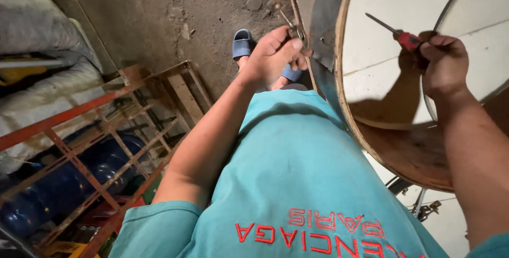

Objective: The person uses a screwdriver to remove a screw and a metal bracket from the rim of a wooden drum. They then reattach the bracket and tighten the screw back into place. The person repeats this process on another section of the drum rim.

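The right hand is clenched around the red handle of a screwdriver, whose thin dark shaft slants up and away to the left of the knuckles, its tip over the pale inner wall of a large round drum. The drum stands open toward the camera, with a rusty brown rim curving below that hand and a lighter curved sheet just beyond it. The left hand is pinched on a small metal pin at the outer side of the drum's grey metal wall, thumb and fingers closed on it; whether the pin passes through the wall cannot be told. Just beyond the left hand, a foot in a blue sandal rests on a rough, stained concrete floor. Below both forearms spreads a teal shirt with red lettering near its lower edge. Well to the left of the left arm stands an open rack of rusted orange-brown bars, with a dark blue barrel lying behind its bars. Farther left lie bulging grey sacks, one above the other. Under the right forearm, beneath the drum, some small metal fittings show against a pale surface.
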